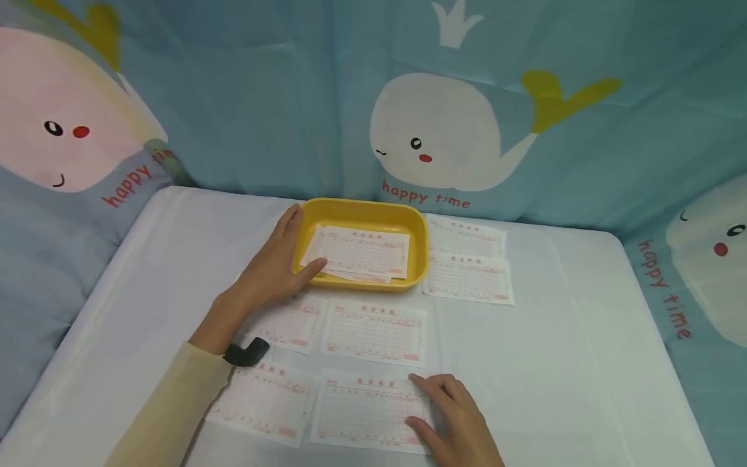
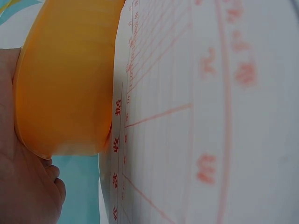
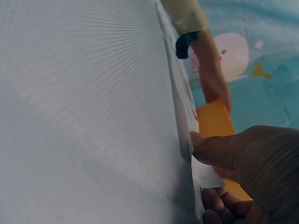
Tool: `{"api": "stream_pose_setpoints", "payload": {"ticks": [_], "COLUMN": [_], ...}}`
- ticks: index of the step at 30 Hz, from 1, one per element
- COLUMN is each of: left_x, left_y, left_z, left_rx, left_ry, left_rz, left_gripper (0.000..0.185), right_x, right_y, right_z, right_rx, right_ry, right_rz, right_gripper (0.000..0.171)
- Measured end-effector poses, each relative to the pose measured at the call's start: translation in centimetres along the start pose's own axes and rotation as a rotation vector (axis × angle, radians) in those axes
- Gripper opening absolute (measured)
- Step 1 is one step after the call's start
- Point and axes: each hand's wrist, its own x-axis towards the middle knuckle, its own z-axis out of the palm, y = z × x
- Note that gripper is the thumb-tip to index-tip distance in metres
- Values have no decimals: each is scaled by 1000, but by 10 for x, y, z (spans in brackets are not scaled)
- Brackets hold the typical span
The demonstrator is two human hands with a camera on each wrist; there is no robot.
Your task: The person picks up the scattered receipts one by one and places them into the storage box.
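A yellow plastic tray point(image 1: 362, 286) stands at the back middle of the table, with printed receipt slips point(image 1: 358, 253) overlapping inside it. My left hand point(image 1: 271, 266) holds the tray at its left end, thumb over the near rim and fingers along the outer side. In the left wrist view the palm lies against the tray wall point(image 2: 70, 79). At the front, my right hand point(image 1: 458, 421) is at the right edge of a receipt slip point(image 1: 367, 412), thumb and forefinger spread apart over that edge. The right wrist view shows the thumb point(image 3: 215, 149) close to the slip.
More receipt slips lie in front of the tray: one behind the front slip point(image 1: 376, 334), one at front left point(image 1: 262, 399), one partly under my left forearm point(image 1: 292, 321). Right of the tray lie further slips point(image 1: 467, 279). A patterned blue cloth point(image 1: 262, 97) hangs behind the white-covered table point(image 1: 560, 363).
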Motion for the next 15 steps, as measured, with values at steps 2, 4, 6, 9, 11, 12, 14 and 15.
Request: {"api": "stream_pose_setpoints", "payload": {"ticks": [2,4,6,9,11,12,14,15], "left_x": [0,1,2,2,2,1,0,0], "left_y": [1,2,2,2,2,2,1,1], "left_z": [-1,-2,0,1,1,1,0,0], "left_rx": [-4,-11,-10,-6,0,2,4,4], "left_ry": [5,7,6,-1,-6,-8,-8,-7], "left_rz": [2,4,4,-3,-8,-9,-12,-12], "left_gripper": [109,109,109,109,108,108,107,107], "right_x": [1,1,1,0,0,-1,-1,-1], "right_y": [-2,-4,-6,-10,-12,-12,-11,-11], "right_z": [-1,-3,-5,-7,-7,-6,-5,-4], "right_rx": [6,9,16,38,55,65,81,95], "right_ry": [-2,-16,-43,-93,-110,-110,-109,-107], "right_rz": [7,37,84,145,142,128,93,74], "right_gripper": [68,68,66,65,65,66,67,67]}}
